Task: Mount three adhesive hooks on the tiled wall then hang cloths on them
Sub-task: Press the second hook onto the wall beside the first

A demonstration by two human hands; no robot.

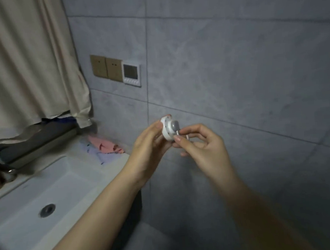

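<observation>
a: both hands are out in front, near the body. the left hand (151, 143) cups the round white plastic adhesive hook (169, 128) by its rim, and the right hand (200, 142) has its grip pinching the metal prong under the grey cap.

b: then keep fingers off the sticky back, i'd say, and choose a flat spot on the grey tiled wall (234, 71) away from the grout lines.

a: press it firmly. the pink and lilac cloths (103, 146) wait beyond on the white table (74, 150), against the wall.
</observation>
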